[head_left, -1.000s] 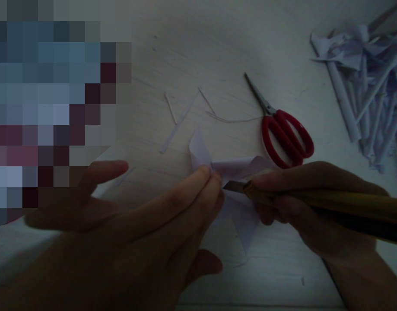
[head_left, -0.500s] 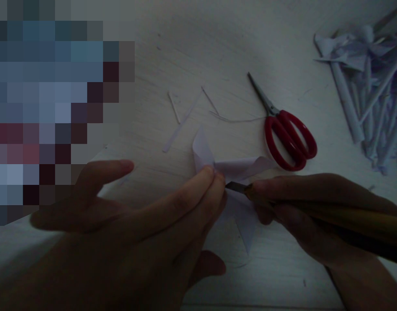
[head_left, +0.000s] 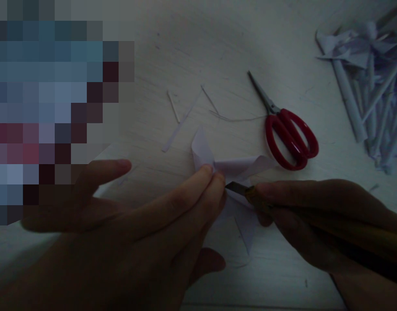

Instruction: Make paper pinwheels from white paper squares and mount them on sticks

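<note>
Our left hand (head_left: 143,233), fingers (head_left: 211,190) outstretched, presses folded paper (head_left: 239,168) onto the tabletop (head_left: 192,47); flaps poke past the fingertips. Our right hand's (head_left: 328,198) grip wraps a knife (head_left: 347,237), blade (head_left: 237,188) tip just beside our left fingers.

The person's left hand (head_left: 133,229) spreads palm down, two fingers stretched together, another digit splayed out to the side, the thumb apart below. The right hand (head_left: 321,196) sits opposite, its fingers curled in a pinching grip.
</note>
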Motion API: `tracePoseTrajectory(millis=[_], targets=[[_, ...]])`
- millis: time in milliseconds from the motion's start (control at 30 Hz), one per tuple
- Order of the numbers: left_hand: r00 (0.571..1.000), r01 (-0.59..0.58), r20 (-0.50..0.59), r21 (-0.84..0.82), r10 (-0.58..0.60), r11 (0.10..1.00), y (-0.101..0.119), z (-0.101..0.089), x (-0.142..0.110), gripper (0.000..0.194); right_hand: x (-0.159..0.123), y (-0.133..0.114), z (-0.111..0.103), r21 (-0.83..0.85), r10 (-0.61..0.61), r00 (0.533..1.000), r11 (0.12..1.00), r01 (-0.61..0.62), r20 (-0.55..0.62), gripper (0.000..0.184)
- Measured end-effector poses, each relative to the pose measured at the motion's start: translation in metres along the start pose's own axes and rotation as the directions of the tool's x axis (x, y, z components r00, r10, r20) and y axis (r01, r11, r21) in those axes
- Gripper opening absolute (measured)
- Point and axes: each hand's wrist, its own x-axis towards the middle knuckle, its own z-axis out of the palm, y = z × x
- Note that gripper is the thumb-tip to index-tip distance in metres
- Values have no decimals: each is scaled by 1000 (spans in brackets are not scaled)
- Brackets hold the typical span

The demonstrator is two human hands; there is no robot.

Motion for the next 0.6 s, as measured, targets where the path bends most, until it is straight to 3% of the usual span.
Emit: tracePoseTrajectory(millis=[133,300,500,600], targets=[[1000,-22,7,-1,22,1000,-1,-2,1,39,-5,8,-1,26,-62,998,998,62,4,31],[999,-42,31,8,41,999,-2,-5,2,39,-5,8,-2,35,-48,997,998,46,55,31],[999,-11,52,-37,13,999,-2,-2,-2,42,-5,7,-1,-72,-72,996,995,76,47,32],[999,-12,41,-33,14,999,-1,-1,-2,43,-6,9,0,-26,-69,996,997,70,51,35]])
